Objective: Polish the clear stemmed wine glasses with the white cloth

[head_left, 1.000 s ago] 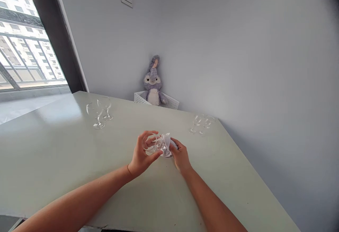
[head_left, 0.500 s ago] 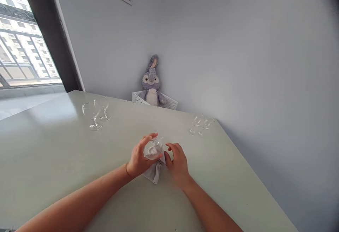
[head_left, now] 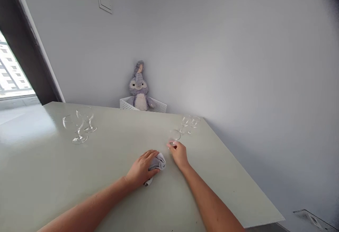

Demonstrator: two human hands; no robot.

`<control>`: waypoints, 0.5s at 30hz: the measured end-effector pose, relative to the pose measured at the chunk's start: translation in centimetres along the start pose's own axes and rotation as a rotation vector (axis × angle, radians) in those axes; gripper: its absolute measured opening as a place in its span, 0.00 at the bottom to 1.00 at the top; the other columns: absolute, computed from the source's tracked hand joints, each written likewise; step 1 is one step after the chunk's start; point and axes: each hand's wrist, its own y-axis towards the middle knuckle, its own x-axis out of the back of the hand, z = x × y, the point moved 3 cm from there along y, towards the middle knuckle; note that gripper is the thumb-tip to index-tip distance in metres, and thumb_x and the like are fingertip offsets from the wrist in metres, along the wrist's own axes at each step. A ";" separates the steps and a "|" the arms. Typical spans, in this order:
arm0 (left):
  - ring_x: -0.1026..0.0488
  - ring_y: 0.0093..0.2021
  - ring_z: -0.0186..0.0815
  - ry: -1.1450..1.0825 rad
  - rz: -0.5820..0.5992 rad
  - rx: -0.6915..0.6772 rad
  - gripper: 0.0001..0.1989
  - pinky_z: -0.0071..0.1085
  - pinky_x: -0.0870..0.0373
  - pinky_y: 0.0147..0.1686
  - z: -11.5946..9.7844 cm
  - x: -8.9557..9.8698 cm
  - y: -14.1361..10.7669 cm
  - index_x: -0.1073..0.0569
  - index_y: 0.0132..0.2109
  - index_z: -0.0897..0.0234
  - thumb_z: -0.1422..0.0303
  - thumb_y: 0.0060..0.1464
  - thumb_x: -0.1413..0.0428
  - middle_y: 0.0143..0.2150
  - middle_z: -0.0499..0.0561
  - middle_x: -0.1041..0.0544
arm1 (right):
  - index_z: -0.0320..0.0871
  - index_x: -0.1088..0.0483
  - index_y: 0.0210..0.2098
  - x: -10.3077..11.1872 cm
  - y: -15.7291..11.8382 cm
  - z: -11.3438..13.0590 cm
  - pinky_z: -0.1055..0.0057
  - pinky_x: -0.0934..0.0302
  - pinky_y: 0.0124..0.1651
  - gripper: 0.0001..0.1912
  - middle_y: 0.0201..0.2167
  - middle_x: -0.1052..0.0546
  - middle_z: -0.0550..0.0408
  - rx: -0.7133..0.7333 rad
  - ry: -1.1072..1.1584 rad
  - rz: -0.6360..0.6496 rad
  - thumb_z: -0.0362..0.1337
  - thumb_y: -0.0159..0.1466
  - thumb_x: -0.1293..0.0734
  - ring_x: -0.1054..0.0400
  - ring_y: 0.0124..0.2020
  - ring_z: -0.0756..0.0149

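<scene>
My left hand (head_left: 142,168) is curled over a crumpled light-grey cloth (head_left: 158,162) on the table, with one end of the fabric poking out below the thumb. Farther forward, my right hand (head_left: 179,153) pinches a clear stemmed glass (head_left: 175,135) low down, and the fingers hide its stem and foot. Just beyond it, near the far right corner, stand two small stemmed glasses, one glass (head_left: 184,122) beside another glass (head_left: 194,123). Two larger stemmed glasses are upright on the left: a nearer glass (head_left: 75,128) and a farther glass (head_left: 88,117).
The pale table (head_left: 119,203) meets the wall along its back. Behind its far edge, a purple plush rabbit (head_left: 140,94) sits in a white perforated basket (head_left: 160,107). A light switch (head_left: 105,1) is on the wall, and a dark door frame (head_left: 23,41) stands at left.
The glass has passed from my left hand to my right hand and moved forward and right, close to the two small glasses. My left hand now grips the cloth. The view has turned right.
</scene>
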 end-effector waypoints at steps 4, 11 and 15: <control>0.40 0.56 0.42 0.057 0.052 -0.071 0.26 0.39 0.42 0.54 -0.1 0.1 -0.2 0.39 0.56 0.55 0.64 0.49 0.46 0.56 0.51 0.36 | 0.40 0.27 0.34 2.8 2.2 -3.9 0.71 0.41 0.35 0.17 0.25 0.24 0.52 -0.196 -0.063 -0.117 0.46 0.54 0.38 0.32 0.28 0.63; 0.40 0.56 0.42 0.044 0.075 -0.095 0.25 0.40 0.42 0.54 -0.3 0.3 -0.4 0.40 0.56 0.54 0.62 0.50 0.48 0.56 0.51 0.36 | 0.40 0.28 0.33 6.3 4.0 -8.2 0.71 0.42 0.32 0.17 0.30 0.23 0.48 -0.369 -0.126 -0.250 0.45 0.53 0.40 0.31 0.30 0.61; 0.40 0.56 0.43 0.042 0.060 -0.088 0.25 0.40 0.42 0.54 -0.4 0.4 -0.4 0.39 0.56 0.54 0.63 0.50 0.47 0.56 0.51 0.36 | 0.40 0.28 0.35 6.6 4.9 -9.2 0.72 0.43 0.31 0.17 0.33 0.23 0.47 -0.396 -0.138 -0.277 0.45 0.54 0.40 0.30 0.32 0.60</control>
